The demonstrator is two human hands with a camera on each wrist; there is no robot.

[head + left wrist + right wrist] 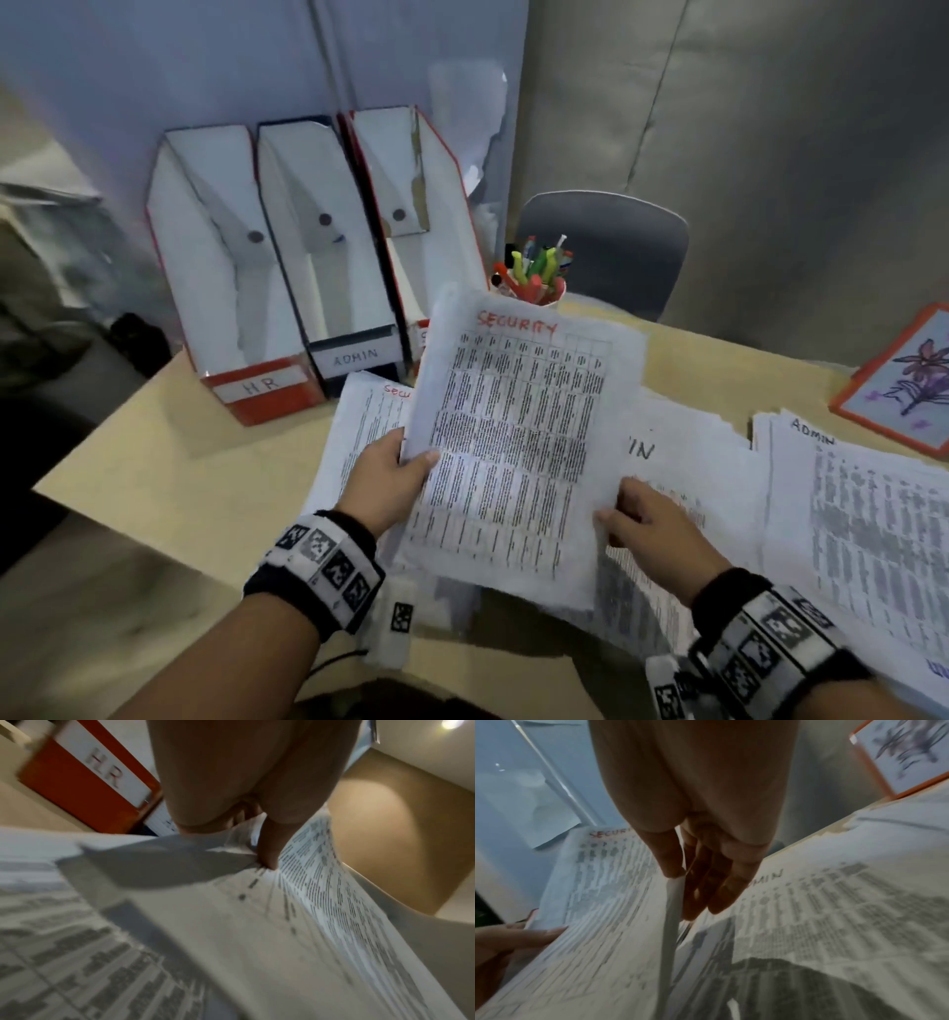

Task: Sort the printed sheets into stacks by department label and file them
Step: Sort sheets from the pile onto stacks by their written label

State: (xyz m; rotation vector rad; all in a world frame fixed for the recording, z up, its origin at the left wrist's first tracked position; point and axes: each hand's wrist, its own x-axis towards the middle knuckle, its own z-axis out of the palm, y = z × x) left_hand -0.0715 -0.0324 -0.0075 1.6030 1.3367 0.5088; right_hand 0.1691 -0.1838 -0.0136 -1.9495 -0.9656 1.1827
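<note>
A printed sheet headed SECURITY [513,442] [603,892] is held tilted above the desk. My left hand [395,478] [267,860] pinches its left edge, thumb on top. My right hand [642,519] [687,878] pinches its right edge, thumb in front and fingers behind. Under it on the left lies a SECURITY stack [359,426]. An ADMIN sheet [662,462] [834,902] lies in the middle and an ADMIN stack [862,514] at the right. At the back stand the HR file box [257,385] [85,780], the ADMIN file box [354,354] and a third box [411,205] whose label the held sheet hides.
A cup of pens [534,277] stands behind the held sheet, with a grey chair [606,246] beyond the desk. An orange-framed flower drawing [898,380] lies at the far right. The desk's left edge [154,462] runs diagonally close to the HR box.
</note>
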